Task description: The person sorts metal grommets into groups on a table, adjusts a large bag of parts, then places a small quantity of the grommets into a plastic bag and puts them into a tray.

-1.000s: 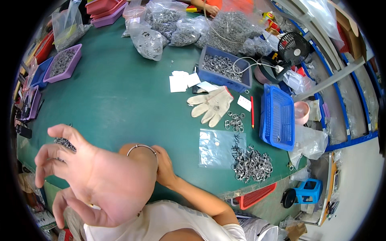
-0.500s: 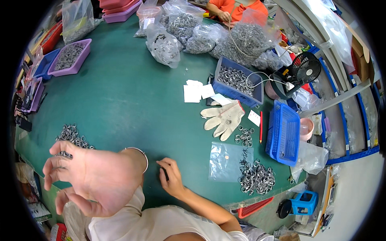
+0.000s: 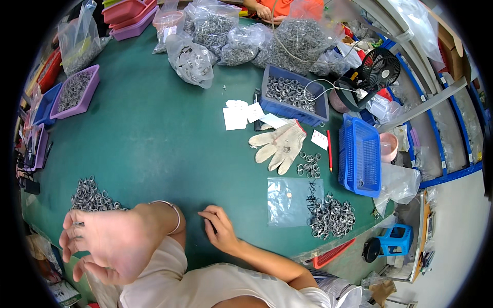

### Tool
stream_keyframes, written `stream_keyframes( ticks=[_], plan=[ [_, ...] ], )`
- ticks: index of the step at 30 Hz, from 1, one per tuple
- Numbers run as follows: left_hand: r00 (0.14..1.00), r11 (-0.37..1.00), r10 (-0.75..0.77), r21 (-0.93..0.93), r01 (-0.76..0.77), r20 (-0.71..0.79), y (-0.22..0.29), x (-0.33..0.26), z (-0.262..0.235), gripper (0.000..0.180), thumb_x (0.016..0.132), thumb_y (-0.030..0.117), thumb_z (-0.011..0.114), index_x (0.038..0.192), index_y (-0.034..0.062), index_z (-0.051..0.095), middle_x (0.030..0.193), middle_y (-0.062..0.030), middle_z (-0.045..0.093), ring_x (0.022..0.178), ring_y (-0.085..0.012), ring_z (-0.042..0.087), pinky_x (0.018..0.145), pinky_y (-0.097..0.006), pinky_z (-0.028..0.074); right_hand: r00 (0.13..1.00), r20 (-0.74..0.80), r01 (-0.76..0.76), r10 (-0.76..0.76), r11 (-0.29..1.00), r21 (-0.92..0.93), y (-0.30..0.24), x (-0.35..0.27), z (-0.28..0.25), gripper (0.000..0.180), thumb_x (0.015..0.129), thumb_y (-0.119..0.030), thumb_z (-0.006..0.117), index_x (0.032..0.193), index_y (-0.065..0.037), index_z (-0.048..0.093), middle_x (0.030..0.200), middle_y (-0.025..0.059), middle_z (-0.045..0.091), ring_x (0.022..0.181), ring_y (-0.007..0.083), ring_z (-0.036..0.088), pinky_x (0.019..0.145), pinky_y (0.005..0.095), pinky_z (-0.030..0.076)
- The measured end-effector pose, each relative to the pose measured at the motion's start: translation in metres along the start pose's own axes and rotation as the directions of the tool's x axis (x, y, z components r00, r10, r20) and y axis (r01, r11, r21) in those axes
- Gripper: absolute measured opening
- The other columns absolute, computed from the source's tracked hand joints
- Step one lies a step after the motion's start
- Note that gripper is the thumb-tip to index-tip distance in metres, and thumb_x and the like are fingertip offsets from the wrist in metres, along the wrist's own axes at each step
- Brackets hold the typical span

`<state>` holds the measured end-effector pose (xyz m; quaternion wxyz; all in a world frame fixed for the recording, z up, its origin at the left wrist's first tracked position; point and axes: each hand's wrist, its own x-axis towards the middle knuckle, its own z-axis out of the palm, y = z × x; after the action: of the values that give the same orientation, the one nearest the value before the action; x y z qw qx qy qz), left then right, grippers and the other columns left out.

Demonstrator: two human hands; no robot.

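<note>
My left hand (image 3: 110,245) is raised close to the camera, palm showing, its fingers loosely bent and apart. A bracelet circles its wrist. A small grey bit shows at its upper fingers; I cannot tell whether it touches them. Just beyond lies a pile of grey metal rings (image 3: 91,195) on the green table (image 3: 149,138), partly hidden by the hand. My right hand (image 3: 221,230) rests on the table near its front edge, fingers loosely bent and nothing visible in them. To its right are a clear plastic bag (image 3: 287,203) and another heap of rings (image 3: 333,216).
A white glove (image 3: 282,146), paper slips (image 3: 235,117), a red pencil (image 3: 329,149) and a blue bin of rings (image 3: 295,114) lie to the right. Beside them stand blue baskets (image 3: 359,159) and a black fan (image 3: 380,69). Bagged rings (image 3: 213,33) and a person in orange (image 3: 303,7) are opposite.
My left hand has dropped a little toward the near edge, uncovering more of the left ring pile. My right hand stays on the table. The view has shifted slightly.
</note>
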<state>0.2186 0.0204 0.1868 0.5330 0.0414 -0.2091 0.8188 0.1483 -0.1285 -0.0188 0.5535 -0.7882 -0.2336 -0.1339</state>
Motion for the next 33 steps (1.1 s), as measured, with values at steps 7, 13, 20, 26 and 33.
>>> stream_keyframes(
  ticks=[7, 13, 20, 26, 33],
  plan=[
    [0.998, 0.999, 0.038, 0.035, -0.036, -0.043, -0.009, 0.003, -0.01, 0.028, 0.067, -0.001, 0.052, 0.093, 0.0085, 0.05, 0.093, -0.0118, 0.043, 0.097, -0.0262, 0.041, 0.088, -0.042, 0.029, 0.996, 0.06, -0.072, 0.07, 0.997, 0.035, -0.001, 0.0, 0.0, 0.025, 0.078, 0.011, 0.055, 0.101, 0.002, 0.059, 0.098, 0.0143, 0.053, 0.081, 0.026, 0.055, 0.067, 0.0316, 0.046],
    [0.996, 0.999, 0.034, -0.033, -0.037, -0.082, -0.01, 0.012, -0.012, 0.025, 0.069, -0.003, 0.048, 0.092, 0.0068, 0.05, 0.097, -0.0129, 0.04, 0.1, -0.0285, 0.039, 0.088, -0.043, 0.029, 0.996, 0.066, -0.07, 0.068, 0.997, 0.042, -0.002, 0.002, 0.001, 0.028, 0.076, 0.013, 0.054, 0.102, 0.003, 0.059, 0.098, 0.0153, 0.053, 0.082, 0.0285, 0.054, 0.071, 0.0338, 0.046],
    [0.993, 0.998, 0.056, -0.023, -0.058, -0.102, -0.007, 0.024, -0.021, 0.024, 0.07, -0.004, 0.045, 0.09, 0.0063, 0.051, 0.099, -0.0137, 0.039, 0.102, -0.0298, 0.037, 0.089, -0.044, 0.03, 0.991, 0.071, -0.113, 0.114, 0.993, -0.021, -0.004, 0.003, 0.0, 0.02, 0.079, 0.01, 0.056, 0.097, 0.001, 0.061, 0.095, 0.0152, 0.055, 0.082, 0.0253, 0.055, 0.072, 0.0309, 0.046],
    [0.996, 0.994, -0.006, -0.106, -0.003, -0.088, -0.002, 0.032, -0.019, 0.025, 0.071, -0.005, 0.044, 0.091, 0.0078, 0.052, 0.102, -0.0142, 0.04, 0.104, -0.0303, 0.037, 0.088, -0.044, 0.03, 0.992, 0.07, -0.1, 0.103, 0.994, -0.046, -0.006, 0.0, 0.007, 0.019, 0.079, 0.01, 0.056, 0.096, 0.002, 0.061, 0.094, 0.0153, 0.055, 0.08, 0.0234, 0.055, 0.069, 0.0294, 0.046],
    [0.99, 0.992, 0.003, -0.125, -0.02, -0.139, -0.005, 0.033, -0.021, 0.024, 0.072, -0.003, 0.047, 0.092, 0.0082, 0.053, 0.103, -0.0137, 0.043, 0.105, -0.0285, 0.039, 0.089, -0.042, 0.032, 0.998, -0.027, -0.066, 0.064, 0.994, -0.093, -0.01, -0.004, 0.002, 0.018, 0.078, 0.008, 0.058, 0.094, 0.001, 0.062, 0.094, 0.0154, 0.056, 0.082, 0.0254, 0.055, 0.071, 0.0315, 0.045]
  ],
)
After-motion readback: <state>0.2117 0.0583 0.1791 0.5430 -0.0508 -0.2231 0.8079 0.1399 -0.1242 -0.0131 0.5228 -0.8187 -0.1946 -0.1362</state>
